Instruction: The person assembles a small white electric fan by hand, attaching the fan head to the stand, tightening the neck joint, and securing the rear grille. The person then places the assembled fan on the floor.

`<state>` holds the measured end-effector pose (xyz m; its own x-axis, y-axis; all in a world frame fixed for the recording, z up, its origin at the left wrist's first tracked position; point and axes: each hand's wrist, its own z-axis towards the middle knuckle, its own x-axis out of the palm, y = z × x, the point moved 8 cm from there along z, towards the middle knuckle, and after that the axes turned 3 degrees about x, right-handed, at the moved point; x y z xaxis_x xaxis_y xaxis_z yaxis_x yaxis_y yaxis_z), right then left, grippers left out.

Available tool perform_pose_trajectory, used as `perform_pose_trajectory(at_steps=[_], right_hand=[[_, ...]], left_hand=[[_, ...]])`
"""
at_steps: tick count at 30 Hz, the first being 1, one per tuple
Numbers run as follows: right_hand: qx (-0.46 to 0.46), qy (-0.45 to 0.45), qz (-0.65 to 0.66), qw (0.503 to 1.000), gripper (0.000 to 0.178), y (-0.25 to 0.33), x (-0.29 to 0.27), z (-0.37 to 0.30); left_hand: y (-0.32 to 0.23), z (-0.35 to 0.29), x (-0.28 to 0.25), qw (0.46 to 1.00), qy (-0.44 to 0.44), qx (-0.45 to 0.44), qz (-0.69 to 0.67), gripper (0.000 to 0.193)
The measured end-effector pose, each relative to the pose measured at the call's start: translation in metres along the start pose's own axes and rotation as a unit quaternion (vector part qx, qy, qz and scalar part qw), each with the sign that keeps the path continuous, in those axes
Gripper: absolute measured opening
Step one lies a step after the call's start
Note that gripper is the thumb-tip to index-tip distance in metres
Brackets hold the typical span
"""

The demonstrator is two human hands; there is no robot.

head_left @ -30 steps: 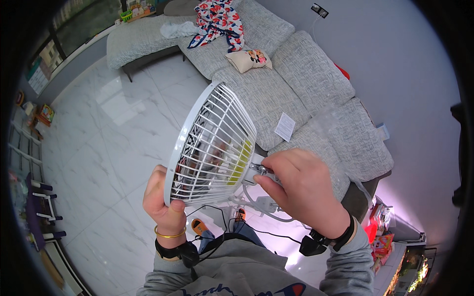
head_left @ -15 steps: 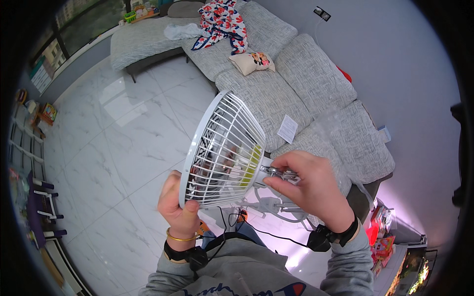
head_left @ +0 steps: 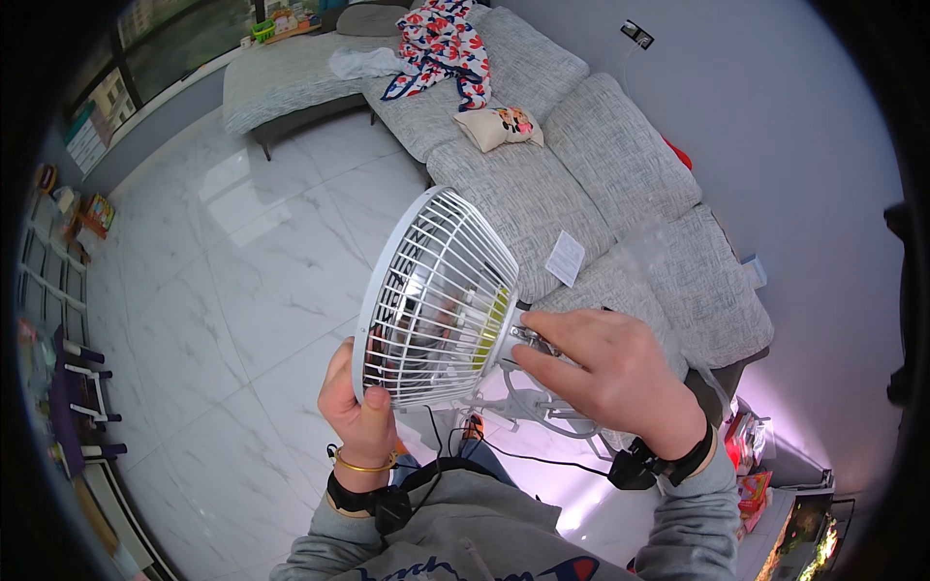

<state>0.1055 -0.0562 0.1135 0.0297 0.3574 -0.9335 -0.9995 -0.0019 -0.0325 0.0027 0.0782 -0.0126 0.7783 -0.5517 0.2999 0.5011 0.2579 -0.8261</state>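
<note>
A white wire-caged head [head_left: 436,295], which looks like a heat lamp's, is tilted on its side in front of me. My left hand [head_left: 360,405] grips its pale round rim from below, thumb on the near edge. Yellow-green and metallic parts show through the cage bars. At the narrow back end, my right hand [head_left: 610,373] has thumb and fingers closed around a small metal joint [head_left: 526,336]; the fingertips partly cover it. Below this joint, a white jointed arm [head_left: 542,405] runs under my right hand. Straps with black modules circle both wrists, joined by thin black cables.
A grey sectional sofa [head_left: 513,198] stands ahead, holding a paper sheet [head_left: 565,259], a cushion [head_left: 499,128], a patterned blanket [head_left: 444,53] and clear plastic wrap. Marbled floor tiles [head_left: 252,320] lie left. A purple table [head_left: 70,407] stands at far left; red packages [head_left: 754,492] are at lower right.
My right fingers have shifted on the metal joint, covering more of it; the hand now lies flatter over it. The caged head has tilted slightly. My left hand keeps its grip on the rim.
</note>
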Motion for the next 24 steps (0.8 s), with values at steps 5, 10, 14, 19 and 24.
perform_pose_trajectory(at_steps=[5, 10, 14, 19, 24], right_hand=[[-0.034, 0.006, -0.043, 0.999, 0.026, 0.002, 0.000, 0.003], [-0.052, 0.033, -0.061, 0.996, 0.024, 0.003, 0.004, 0.002], [-0.064, 0.043, -0.069, 0.995, 0.023, 0.005, 0.004, 0.003], [-0.066, 0.137, -0.068, 0.986, 0.023, 0.002, 0.008, 0.004], [-0.050, 0.112, -0.009, 0.992, 0.024, -0.003, 0.003, 0.007]], left_hand=[[-0.002, 0.001, 0.002, 1.000, 0.000, 0.001, 0.005, 0.053], [-0.007, 0.000, 0.003, 1.000, -0.010, 0.005, 0.011, 0.053], [-0.011, -0.001, 0.003, 1.000, -0.007, 0.006, 0.025, 0.053], [-0.012, -0.002, 0.003, 1.000, -0.011, 0.003, 0.028, 0.053], [-0.009, -0.002, 0.000, 1.000, -0.018, -0.004, 0.015, 0.054]])
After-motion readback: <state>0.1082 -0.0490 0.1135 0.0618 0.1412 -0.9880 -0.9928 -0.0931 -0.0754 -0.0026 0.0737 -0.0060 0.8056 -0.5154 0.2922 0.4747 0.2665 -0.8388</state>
